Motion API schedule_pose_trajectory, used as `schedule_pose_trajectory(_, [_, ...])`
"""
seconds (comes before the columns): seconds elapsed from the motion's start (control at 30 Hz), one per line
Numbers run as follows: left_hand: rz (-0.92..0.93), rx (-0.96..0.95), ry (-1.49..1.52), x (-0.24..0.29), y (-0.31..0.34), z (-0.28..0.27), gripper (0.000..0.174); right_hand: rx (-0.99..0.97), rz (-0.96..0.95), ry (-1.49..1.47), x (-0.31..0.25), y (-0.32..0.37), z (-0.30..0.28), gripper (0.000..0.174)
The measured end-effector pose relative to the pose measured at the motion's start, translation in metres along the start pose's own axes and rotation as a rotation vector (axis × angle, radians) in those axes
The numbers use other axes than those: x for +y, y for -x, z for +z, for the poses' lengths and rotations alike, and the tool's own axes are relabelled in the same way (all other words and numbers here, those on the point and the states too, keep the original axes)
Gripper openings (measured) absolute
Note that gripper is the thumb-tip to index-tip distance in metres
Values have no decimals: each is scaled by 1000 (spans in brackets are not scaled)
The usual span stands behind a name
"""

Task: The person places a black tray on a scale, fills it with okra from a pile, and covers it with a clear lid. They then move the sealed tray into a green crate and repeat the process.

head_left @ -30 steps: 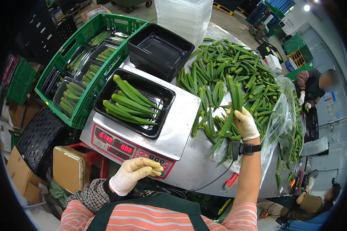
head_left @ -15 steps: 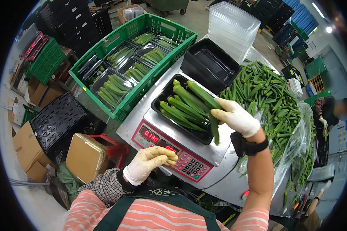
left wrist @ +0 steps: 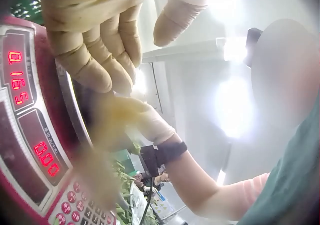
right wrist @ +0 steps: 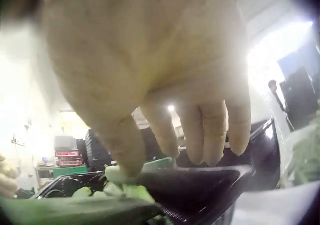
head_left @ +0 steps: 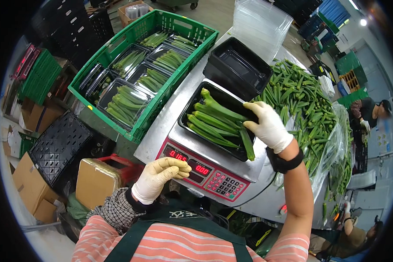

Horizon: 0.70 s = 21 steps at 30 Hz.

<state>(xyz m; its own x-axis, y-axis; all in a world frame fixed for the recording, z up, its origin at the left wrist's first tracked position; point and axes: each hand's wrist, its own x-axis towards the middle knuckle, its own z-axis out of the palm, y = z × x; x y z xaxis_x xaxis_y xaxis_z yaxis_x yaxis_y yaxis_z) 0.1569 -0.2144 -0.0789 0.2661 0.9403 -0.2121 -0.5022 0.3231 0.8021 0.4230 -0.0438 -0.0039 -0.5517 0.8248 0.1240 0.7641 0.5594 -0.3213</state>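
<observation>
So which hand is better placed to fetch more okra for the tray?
Right. The right hand rests at the edge of the black tray, next to the okra pile; the left hand hovers by the scale display, farther off.

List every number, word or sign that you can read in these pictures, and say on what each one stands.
"0.165": red digits on the left display of the scale.
"0.00": red digits on the right display of the same scale.
Keys of the keypad: too small to read.
White mark on the apron: too blurred to read.
Wall notices far off: too small to read.
</observation>
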Motion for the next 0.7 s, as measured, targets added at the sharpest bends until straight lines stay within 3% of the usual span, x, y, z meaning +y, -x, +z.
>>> schedule_pose_trajectory(0.1, [-8,-17,13,3,0,-5,28,79,-27,-59,1,19,-23,32])
schedule_pose_trajectory(0.2, [4,-7,-1,5,-1,-14,27,-191,-95,87,-13,44,-19,36])
schedule_pose_trajectory(0.23, [1,0,-1,6,-1,-18,27,-167,-187,191,-18,52,-11,38])
schedule_pose_trajectory(0.33, [4,5,-3,8,0,-21,27,-245,-234,236,-24,54,-5,37])
schedule_pose_trajectory(0.47, [-10,14,10,6,2,-20,27,-242,-105,36,-40,38,-16,27])
schedule_pose_trajectory(0.57, [-44,14,4,-4,0,-14,27,-134,-186,253,-65,6,-10,36])
schedule_pose_trajectory(0.6, [-42,11,-1,-3,0,-11,27,-78,-160,229,-67,-5,-5,44])
schedule_pose_trajectory(0.7, [-18,-8,28,3,6,-8,28,140,-102,79,-39,-7,-26,40])
